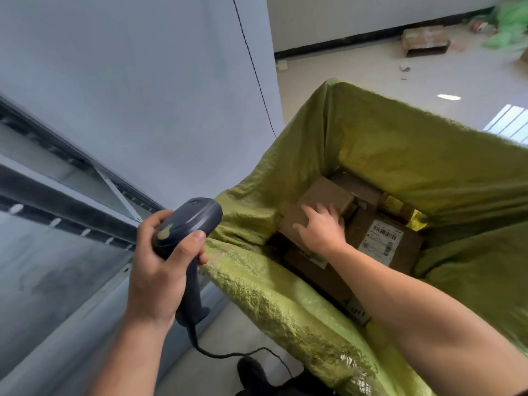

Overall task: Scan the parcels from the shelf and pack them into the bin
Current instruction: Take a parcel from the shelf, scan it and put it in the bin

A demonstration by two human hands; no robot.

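My left hand [158,267] grips a dark corded barcode scanner [187,227] just left of the bin, its head pointing up and right. The bin [285,304] is lined with a green woven sack and holds several brown cardboard parcels. My right hand [321,228] reaches down inside it and lies on top of a small brown parcel [317,205], fingers spread over its near end and wrapping its edge. To the right of that parcel lies a larger box with a white barcode label [381,240].
A grey metal shelf [65,201] runs along the left, beside a white wall. The scanner's cable [243,352] trails over the floor near my dark shoe [253,374]. Far back on the tiled floor sit a cardboard box [425,40] and green bags [511,24].
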